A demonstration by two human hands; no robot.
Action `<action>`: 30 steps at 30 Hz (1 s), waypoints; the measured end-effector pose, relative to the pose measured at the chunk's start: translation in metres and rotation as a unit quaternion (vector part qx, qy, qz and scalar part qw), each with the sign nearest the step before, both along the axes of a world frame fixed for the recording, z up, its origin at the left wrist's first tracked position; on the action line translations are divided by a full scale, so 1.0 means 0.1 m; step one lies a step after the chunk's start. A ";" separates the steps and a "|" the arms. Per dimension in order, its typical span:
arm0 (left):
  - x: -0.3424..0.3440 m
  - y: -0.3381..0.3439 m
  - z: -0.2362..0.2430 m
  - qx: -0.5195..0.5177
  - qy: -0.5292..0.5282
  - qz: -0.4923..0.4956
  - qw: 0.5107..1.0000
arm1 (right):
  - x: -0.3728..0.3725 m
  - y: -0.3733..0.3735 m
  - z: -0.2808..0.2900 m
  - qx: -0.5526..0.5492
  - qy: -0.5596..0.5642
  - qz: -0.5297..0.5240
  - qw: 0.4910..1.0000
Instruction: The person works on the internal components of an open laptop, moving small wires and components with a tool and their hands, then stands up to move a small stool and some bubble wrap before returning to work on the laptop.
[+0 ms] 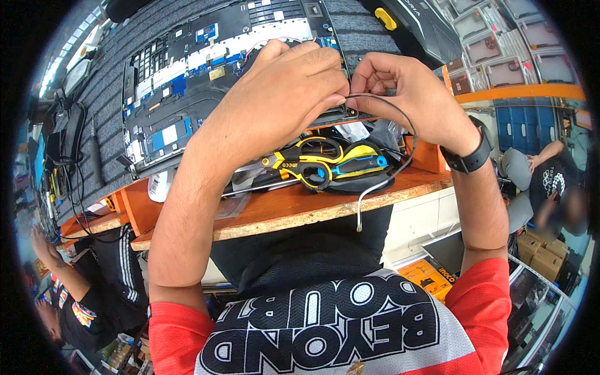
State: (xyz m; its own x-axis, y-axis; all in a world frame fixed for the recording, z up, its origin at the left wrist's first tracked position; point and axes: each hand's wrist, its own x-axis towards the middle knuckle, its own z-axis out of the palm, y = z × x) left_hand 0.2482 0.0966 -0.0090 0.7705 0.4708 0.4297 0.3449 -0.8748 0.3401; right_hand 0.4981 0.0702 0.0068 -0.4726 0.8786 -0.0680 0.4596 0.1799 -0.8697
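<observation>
Hands: side by side; right pinching cable, left's grip hidden, cannot tell | Cable: at laptop's near corner, tail hanging past shelf | Handling: bend gently, leave slack, avoid tugging

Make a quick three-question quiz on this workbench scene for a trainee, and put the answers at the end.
1. Which wrist bears the black watch? A) left; B) right; C) neither.
2. True or false: in the picture, the yellow-and-black scissors lie between the opened laptop and the person's shirt.
3. Fill in: from between the left hand and the right hand, the thin cable curves down to a pale end that hangs ____.

Key:
1. B, right.
2. True.
3. Free.
</observation>
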 end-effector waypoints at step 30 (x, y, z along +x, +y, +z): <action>0.00 -0.01 -0.11 0.042 -0.006 0.012 0.999 | -0.04 0.09 0.17 -0.089 -0.074 0.024 0.993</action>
State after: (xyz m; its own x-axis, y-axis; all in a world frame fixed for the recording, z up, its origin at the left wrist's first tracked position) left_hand 0.2486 0.0954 -0.0202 0.7537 0.4511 0.4779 0.3627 -0.8920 0.2698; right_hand 0.4941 0.0795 0.0242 -0.4868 0.8235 -0.2913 0.5792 0.0547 -0.8134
